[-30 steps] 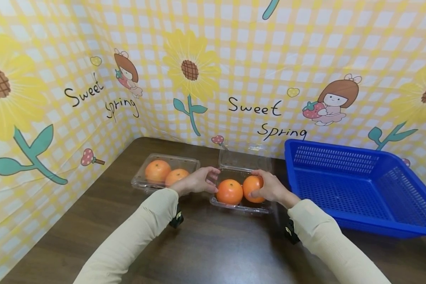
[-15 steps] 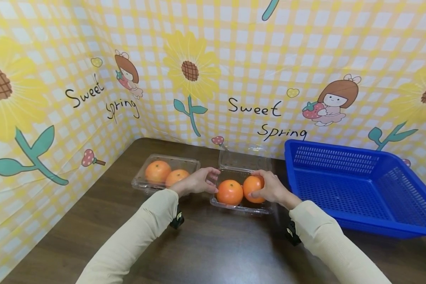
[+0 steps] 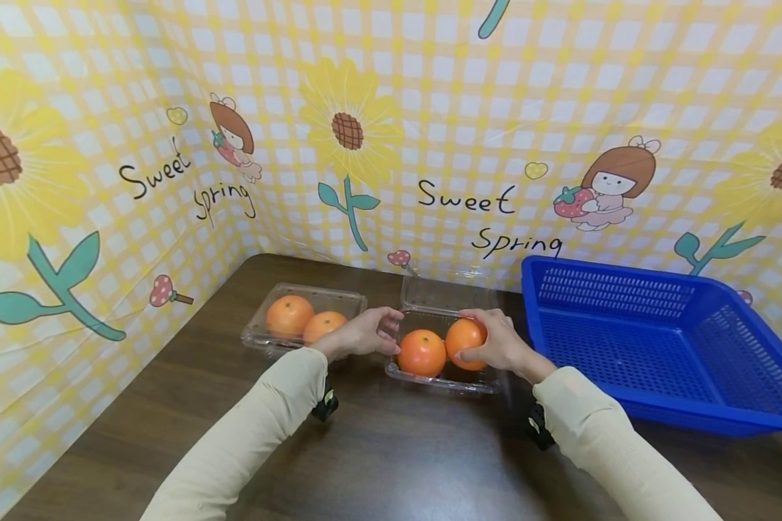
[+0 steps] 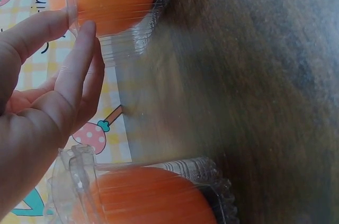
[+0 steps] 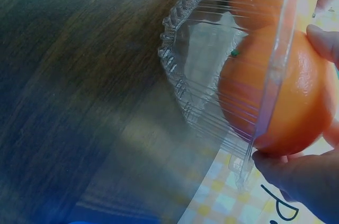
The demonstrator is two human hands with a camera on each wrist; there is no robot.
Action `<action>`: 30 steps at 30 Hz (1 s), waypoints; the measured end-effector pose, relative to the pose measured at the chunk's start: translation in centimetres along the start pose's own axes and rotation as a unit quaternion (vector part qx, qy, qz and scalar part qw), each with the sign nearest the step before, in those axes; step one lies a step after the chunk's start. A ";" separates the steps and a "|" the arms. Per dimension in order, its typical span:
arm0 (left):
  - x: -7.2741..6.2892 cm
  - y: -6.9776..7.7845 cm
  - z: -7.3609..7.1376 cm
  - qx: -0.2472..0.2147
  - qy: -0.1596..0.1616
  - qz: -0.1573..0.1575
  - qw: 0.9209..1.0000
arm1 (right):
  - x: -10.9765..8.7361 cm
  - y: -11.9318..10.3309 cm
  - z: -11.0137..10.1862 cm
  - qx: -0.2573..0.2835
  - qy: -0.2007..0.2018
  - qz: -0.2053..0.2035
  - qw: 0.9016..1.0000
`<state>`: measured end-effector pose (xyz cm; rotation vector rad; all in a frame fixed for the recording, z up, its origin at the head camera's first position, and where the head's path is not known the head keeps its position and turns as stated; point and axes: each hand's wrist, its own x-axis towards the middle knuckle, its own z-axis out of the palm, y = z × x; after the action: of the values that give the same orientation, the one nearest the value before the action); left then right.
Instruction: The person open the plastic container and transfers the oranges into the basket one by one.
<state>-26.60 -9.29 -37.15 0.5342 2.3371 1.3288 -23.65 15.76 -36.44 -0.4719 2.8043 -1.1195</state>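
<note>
In the head view, my right hand (image 3: 498,344) grips an orange (image 3: 465,343) at the right end of an opened clear plastic clamshell box (image 3: 456,386). Up close in the right wrist view, thumb and fingers curve round this orange (image 5: 280,97). A second orange (image 3: 421,353) sits beside it in the box's left half. My left hand (image 3: 365,331) is at the box's left side, fingers loosely bent. Its fingertips (image 4: 87,27) touch the rim in the left wrist view, and nothing shows in its palm. Behind the hands, the box's lid (image 3: 446,291) stands tilted back.
Another clear clamshell box (image 3: 257,334) at left contains two oranges (image 3: 289,314), partly hidden by my left hand. A blue perforated plastic basket (image 3: 625,347) stands at right. All rest on a dark wooden table (image 3: 391,456) against a yellow checked cloth (image 3: 287,43).
My right hand and the orange in it have shifted up very slightly at the box's right end. The left hand and the other things keep their places.
</note>
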 end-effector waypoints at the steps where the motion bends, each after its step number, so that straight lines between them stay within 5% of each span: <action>1: 0.0 0.0 0.0 0.000 0.001 0.000 1.000 | 0.0 0.0 0.0 -0.001 0.000 -0.001 1.000; 30: 0.2 -0.1 -0.1 0.003 -0.001 -0.001 1.000 | -0.4 -0.6 -1.2 0.022 0.002 -0.021 1.000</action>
<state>-26.80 -9.27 -37.22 0.5340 2.3391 1.3202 -23.34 16.24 -35.16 -0.5275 2.7780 -1.1891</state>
